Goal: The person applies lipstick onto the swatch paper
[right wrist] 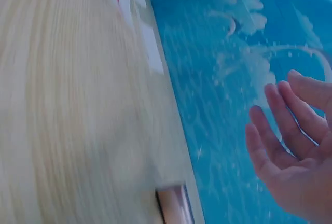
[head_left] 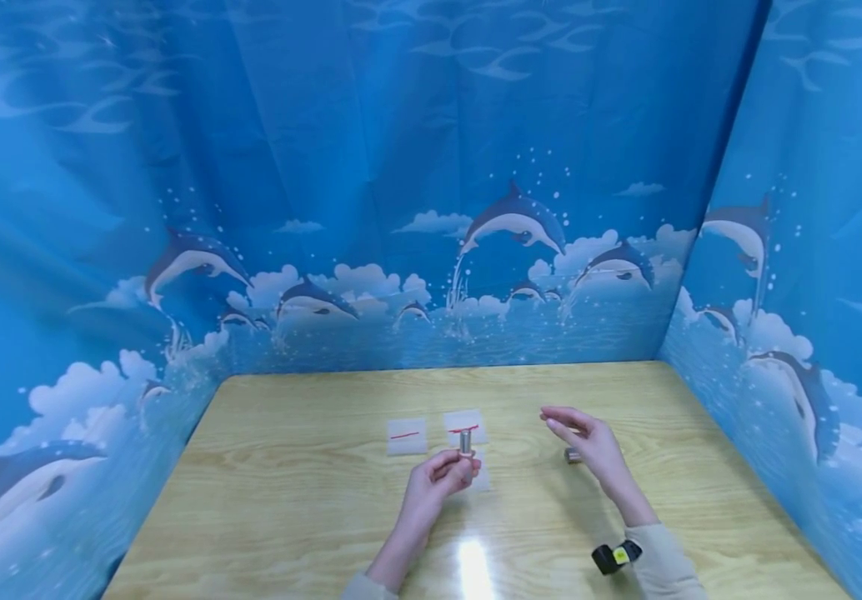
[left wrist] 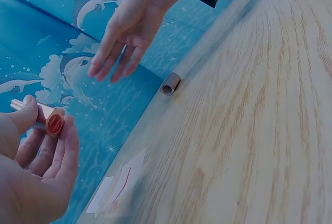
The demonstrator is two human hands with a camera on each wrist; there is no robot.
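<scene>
In the head view my left hand (head_left: pixel 434 483) pinches a metallic lipstick tube (head_left: pixel 465 442) upright between thumb and fingers, above the paper pieces. The left wrist view shows its rose-gold case (left wrist: pixel 42 113) with a red disc on the near end. My right hand (head_left: pixel 594 448) hovers to the right with fingers loosely extended, holding nothing. Below it, the lipstick cap (head_left: pixel 572 456) lies on its side on the table; its hollow end (left wrist: pixel 168 88) faces the left wrist camera. Only part of the cap (right wrist: pixel 175 203) shows in the right wrist view.
White paper (head_left: pixel 407 447) with a red line lies left of another red-marked piece (head_left: pixel 464 419). A third piece (head_left: pixel 483 478) is partly hidden by the left hand. Dolphin-printed blue curtains (head_left: pixel 371 208) border the wooden table (head_left: pixel 288 467). A black device (head_left: pixel 614 557) sits on the right wrist.
</scene>
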